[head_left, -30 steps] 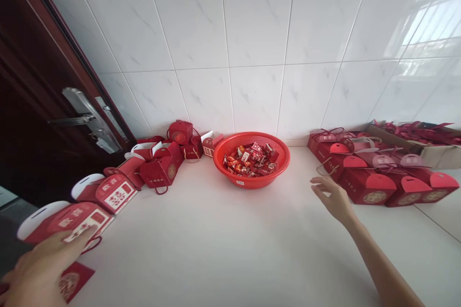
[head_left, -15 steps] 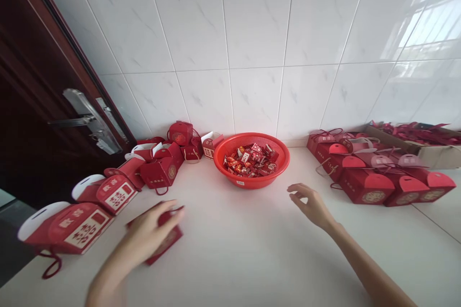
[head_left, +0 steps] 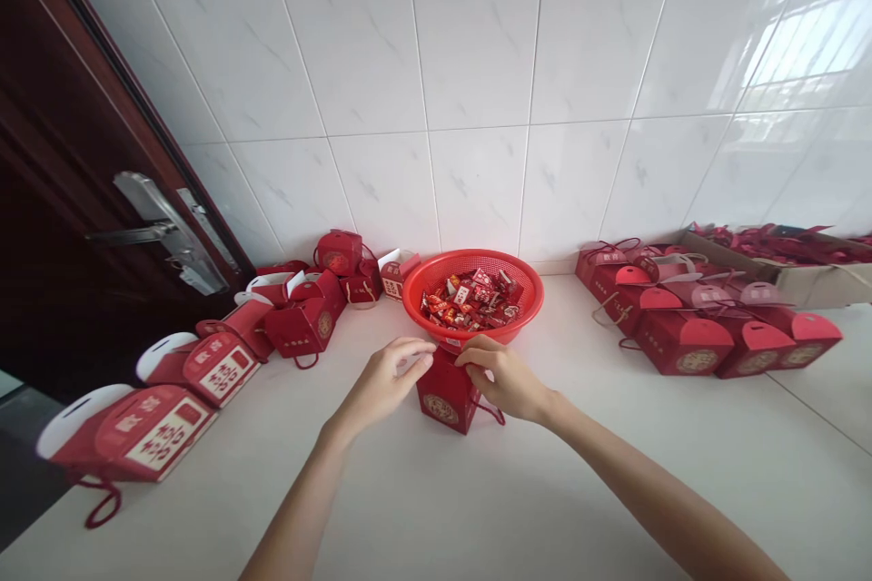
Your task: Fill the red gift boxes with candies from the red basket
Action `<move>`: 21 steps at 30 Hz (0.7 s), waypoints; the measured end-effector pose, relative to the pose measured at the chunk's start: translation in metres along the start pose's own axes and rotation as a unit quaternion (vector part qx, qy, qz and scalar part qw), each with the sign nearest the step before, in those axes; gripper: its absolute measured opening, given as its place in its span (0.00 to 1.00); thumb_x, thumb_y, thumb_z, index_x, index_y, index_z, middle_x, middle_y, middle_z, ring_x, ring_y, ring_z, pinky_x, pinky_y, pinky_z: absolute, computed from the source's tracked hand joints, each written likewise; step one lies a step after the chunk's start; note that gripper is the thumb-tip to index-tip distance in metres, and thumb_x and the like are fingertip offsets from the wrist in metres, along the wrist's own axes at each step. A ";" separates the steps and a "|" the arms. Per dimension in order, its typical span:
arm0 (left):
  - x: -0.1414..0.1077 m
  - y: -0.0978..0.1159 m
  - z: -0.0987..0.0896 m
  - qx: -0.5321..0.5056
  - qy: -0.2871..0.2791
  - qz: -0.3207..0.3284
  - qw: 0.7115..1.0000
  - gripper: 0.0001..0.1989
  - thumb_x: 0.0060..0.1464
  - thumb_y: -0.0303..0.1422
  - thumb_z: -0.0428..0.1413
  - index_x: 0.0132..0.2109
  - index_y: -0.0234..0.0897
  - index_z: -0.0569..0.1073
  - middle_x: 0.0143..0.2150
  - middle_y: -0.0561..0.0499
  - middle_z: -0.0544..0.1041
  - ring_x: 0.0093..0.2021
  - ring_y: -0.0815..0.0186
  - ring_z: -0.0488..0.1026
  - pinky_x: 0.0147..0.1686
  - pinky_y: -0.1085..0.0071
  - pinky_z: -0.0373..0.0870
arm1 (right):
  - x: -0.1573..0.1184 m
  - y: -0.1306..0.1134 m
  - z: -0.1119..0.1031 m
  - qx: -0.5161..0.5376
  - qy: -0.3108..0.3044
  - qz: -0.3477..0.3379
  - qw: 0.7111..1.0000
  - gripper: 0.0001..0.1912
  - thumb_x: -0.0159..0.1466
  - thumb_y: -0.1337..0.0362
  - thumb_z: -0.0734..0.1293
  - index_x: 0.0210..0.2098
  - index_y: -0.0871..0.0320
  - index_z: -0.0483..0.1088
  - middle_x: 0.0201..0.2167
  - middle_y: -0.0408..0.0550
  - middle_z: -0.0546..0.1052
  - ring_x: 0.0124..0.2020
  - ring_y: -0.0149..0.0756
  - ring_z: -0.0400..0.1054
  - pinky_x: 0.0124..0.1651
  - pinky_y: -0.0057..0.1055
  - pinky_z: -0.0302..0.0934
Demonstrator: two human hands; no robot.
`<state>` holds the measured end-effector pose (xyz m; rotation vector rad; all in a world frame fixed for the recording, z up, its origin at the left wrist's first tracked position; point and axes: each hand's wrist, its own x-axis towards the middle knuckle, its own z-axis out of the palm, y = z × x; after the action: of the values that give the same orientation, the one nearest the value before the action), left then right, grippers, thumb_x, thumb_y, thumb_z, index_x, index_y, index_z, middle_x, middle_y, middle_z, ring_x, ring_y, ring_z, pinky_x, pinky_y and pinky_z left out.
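A small red box [head_left: 446,399] with a round gold emblem stands upright on the white table, just in front of the red plastic basket [head_left: 532,313] of wrapped sweets [head_left: 477,295]. At the box's top left edge, my left hand [head_left: 395,372] pinches with thumb and forefinger. My right hand [head_left: 500,372] has its fingers bent round the top right edge. A dark red cord loop hangs from the right side of the box. The fingers partly hide the top of the box.
Red gift boxes [head_left: 170,427] line the left side, with more piled behind them. Another group of red boxes [head_left: 688,345] stands at the right, beside a cardboard tray [head_left: 817,284] of red ribbons. A tiled wall rises behind.
The red box has moved from the left to the middle, in front of the basket, and now stands upright. Both hands have come together at its top. The view has shifted slightly.
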<state>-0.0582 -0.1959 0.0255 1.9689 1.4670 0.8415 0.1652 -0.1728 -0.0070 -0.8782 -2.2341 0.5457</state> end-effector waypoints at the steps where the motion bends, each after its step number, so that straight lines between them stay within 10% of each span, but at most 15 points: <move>1: 0.002 -0.003 0.003 -0.004 -0.009 -0.006 1.000 0.22 0.60 0.48 0.50 0.51 0.39 0.78 0.55 0.45 0.77 0.55 0.56 0.74 0.54 0.64 0.72 | 0.002 -0.001 0.002 -0.018 -0.005 0.006 1.000 0.16 0.63 0.77 0.60 0.42 0.58 0.76 0.46 0.53 0.75 0.41 0.36 0.72 0.42 0.32 0.67; 11: 0.008 -0.007 0.016 -0.065 -0.066 -0.025 0.995 0.18 0.59 0.44 0.49 0.32 0.37 0.76 0.38 0.49 0.79 0.44 0.58 0.74 0.47 0.66 0.70 | 0.013 -0.022 -0.002 -0.134 -0.106 0.074 0.983 0.10 0.67 0.61 0.64 0.42 0.54 0.77 0.39 0.48 0.71 0.30 0.31 0.66 0.32 0.27 0.55; 21: 0.002 0.008 -0.003 -0.018 -0.162 -0.035 0.986 0.08 0.51 0.37 0.56 0.38 0.39 0.72 0.45 0.50 0.76 0.48 0.59 0.73 0.49 0.65 0.70 | 0.015 -0.032 -0.001 -0.156 -0.127 0.077 0.976 0.13 0.67 0.53 0.65 0.45 0.52 0.74 0.44 0.49 0.71 0.29 0.30 0.66 0.28 0.27 0.47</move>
<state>-0.0548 -0.1960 0.0339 1.9095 1.3106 0.4862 0.1439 -0.1840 0.0189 -1.2071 -2.5449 0.3991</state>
